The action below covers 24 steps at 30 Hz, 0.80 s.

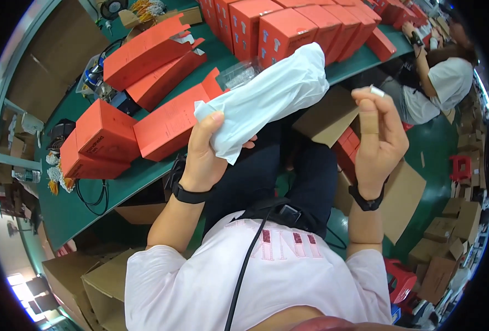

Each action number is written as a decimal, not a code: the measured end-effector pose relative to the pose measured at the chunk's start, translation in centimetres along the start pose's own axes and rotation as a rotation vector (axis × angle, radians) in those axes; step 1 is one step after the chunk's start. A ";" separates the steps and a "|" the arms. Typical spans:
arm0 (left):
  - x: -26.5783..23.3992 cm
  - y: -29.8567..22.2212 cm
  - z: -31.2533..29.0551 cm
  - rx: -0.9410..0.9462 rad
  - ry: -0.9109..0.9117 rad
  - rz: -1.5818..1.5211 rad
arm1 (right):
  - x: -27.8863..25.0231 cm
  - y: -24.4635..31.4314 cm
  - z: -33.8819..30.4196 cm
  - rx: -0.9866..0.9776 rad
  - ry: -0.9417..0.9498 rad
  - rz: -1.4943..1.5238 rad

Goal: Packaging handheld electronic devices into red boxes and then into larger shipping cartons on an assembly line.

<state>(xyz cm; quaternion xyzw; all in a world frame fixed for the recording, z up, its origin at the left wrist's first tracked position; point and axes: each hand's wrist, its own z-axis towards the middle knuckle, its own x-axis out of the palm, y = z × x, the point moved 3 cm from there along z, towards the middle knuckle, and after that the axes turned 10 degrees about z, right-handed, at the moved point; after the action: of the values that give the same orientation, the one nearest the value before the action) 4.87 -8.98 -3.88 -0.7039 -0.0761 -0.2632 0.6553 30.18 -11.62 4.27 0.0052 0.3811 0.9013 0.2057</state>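
Note:
My left hand [207, 151] grips one end of a long, soft white plastic-wrapped package [269, 96], with the thumb on top. The package slants up to the right, above the table's edge and my lap; whatever is inside the wrapping is hidden. Off to the right, apart from the package, my right hand [381, 140] is raised with its fingers bent. A small white piece [376, 91] sits pinched at its fingertips, too small to name. Just beyond my left hand lies an open red box [170, 122], with clear plastic packaging [240, 74] by its open end.
A green table [81, 212] carries open red boxes [145, 52] and rows of closed red boxes [288, 33] at the back. Below its edge, an open cardboard carton [330, 116] holds more red boxes. Another person [445, 83] works at the far right.

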 end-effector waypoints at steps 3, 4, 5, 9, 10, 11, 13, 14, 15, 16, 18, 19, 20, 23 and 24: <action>0.5 0.3 -0.4 0.013 0.024 0.005 | 0.5 -0.2 0.5 0.153 0.036 -0.017; 0.9 0.2 -0.6 0.055 0.015 0.012 | 0.6 -0.8 0.8 0.154 0.117 -0.061; 1.1 0.1 -0.6 0.051 0.004 0.050 | 0.6 -1.5 0.8 0.232 0.224 -0.029; 1.2 0.2 -0.1 -0.011 0.044 0.006 | -0.2 -0.8 0.1 -0.002 0.057 0.278; 1.2 0.4 0.1 -0.052 -0.020 -0.065 | -0.4 -0.6 -0.2 -0.037 0.088 0.322; 1.0 0.7 0.3 -0.089 -0.084 -0.135 | -0.6 -0.5 -0.8 -0.075 0.119 0.369; 1.1 0.6 0.7 -0.116 -0.148 -0.199 | -1.2 -0.2 -1.0 0.073 0.252 0.500; 1.4 0.4 0.7 -0.100 -0.201 -0.228 | -1.1 -0.6 -1.0 0.277 0.300 0.501; 1.5 0.1 0.7 -0.082 -0.253 -0.258 | -1.1 -1.2 -1.1 0.480 0.347 0.501; 1.3 0.0 0.6 -0.072 -0.246 -0.251 | -1.0 -2.0 -1.3 0.375 0.395 0.539; 0.5 -0.2 0.8 0.059 -0.117 -0.078 | 0.1 -2.6 -1.7 0.430 0.343 0.602; -0.1 -0.6 0.7 0.090 0.018 -0.044 | 0.7 -3.0 -1.8 0.505 0.296 0.660; 0.2 -0.9 0.5 0.101 0.001 0.017 | 1.0 -3.5 -2.0 0.560 0.349 0.676; 0.6 -1.9 0.5 0.171 0.130 0.022 | 1.4 -3.9 -3.1 0.706 0.436 0.645; 1.3 -2.1 0.4 0.203 0.042 0.122 | 1.5 -4.3 -3.8 0.756 0.407 0.748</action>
<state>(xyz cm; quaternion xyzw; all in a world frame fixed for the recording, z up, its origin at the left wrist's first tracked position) 5.16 -8.67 -1.42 -0.6316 -0.0456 -0.2282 0.7395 29.78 -11.00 -1.57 0.0392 0.6813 0.6967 -0.2211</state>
